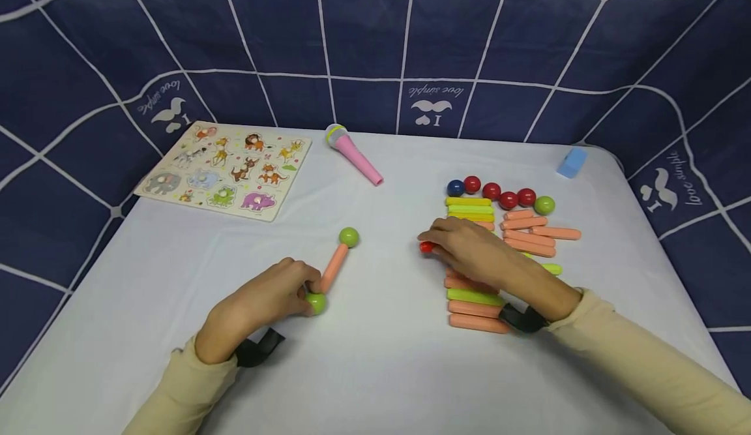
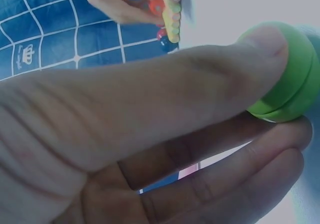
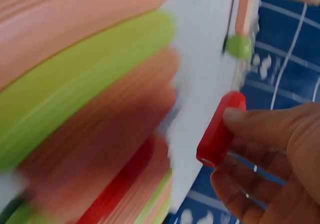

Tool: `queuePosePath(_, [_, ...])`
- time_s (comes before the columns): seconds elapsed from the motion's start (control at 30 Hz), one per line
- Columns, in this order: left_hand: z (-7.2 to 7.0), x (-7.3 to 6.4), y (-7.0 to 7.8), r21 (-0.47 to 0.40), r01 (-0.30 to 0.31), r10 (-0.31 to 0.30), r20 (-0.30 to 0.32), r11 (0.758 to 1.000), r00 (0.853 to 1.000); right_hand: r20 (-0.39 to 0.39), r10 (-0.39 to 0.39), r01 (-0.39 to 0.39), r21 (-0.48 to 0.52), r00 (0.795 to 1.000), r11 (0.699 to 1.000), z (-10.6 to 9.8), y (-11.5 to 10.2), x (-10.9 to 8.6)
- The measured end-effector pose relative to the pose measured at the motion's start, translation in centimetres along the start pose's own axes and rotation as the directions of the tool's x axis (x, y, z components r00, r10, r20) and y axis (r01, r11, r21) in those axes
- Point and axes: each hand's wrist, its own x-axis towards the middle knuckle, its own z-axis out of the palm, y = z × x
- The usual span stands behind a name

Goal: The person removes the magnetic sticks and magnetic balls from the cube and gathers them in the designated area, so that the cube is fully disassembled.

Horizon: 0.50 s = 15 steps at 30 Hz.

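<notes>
My left hand (image 1: 266, 298) pinches a green ball (image 1: 317, 302) between thumb and fingers. In the left wrist view the thumb presses on that ball (image 2: 292, 79). A salmon-coloured stick (image 1: 335, 268) runs from this ball up to a second green ball (image 1: 349, 237) on the white table. Over by the row of sticks, my right hand (image 1: 478, 246) pinches a short red stick (image 3: 222, 129) between thumb and fingers; only its end (image 1: 426, 247) shows in the head view. Part of the row lies hidden under the right hand and forearm.
Salmon sticks (image 1: 478, 323) and yellow-green sticks (image 1: 469, 209) lie at the right. Behind them stand several red balls (image 1: 491, 191), a blue ball (image 1: 455, 188) and a green ball (image 1: 544, 205). Farther back are an animal puzzle board (image 1: 229, 167), a pink microphone (image 1: 358, 158) and a blue block (image 1: 572, 162).
</notes>
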Motion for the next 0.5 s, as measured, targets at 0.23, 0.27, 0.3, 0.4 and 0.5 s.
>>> queuePosePath(0.23, [0.1,0.0,0.0,0.001,0.009,-0.009,-0.003,1.0,1.0,-0.078,0.07,-0.066,0.055,0.995,0.996,-1.9,4.1,-5.2])
queuePosePath(0.27, [0.0,0.0,0.0,0.0,0.009,-0.009,-0.003,1.0,1.0,-0.084,0.084,-0.08,0.05,0.993,0.996,-2.1,4.6,-5.9])
queuePosePath(0.3, [0.0,0.0,0.0,-0.003,0.01,-0.01,-0.002,1.0,1.0,-0.089,0.103,-0.099,0.044,0.991,0.994,-2.3,5.2,-6.5])
queuePosePath(0.4, [0.0,0.0,0.1,-0.007,0.017,-0.017,-0.001,1.0,1.0,-0.078,0.189,-0.187,0.035,0.979,0.982,-2.6,6.5,-8.3])
queuePosePath(0.5, [0.1,0.0,0.1,-0.006,0.017,-0.017,0.001,1.0,1.0,-0.055,0.261,-0.26,0.038,0.964,0.965,-2.6,7.5,-9.9])
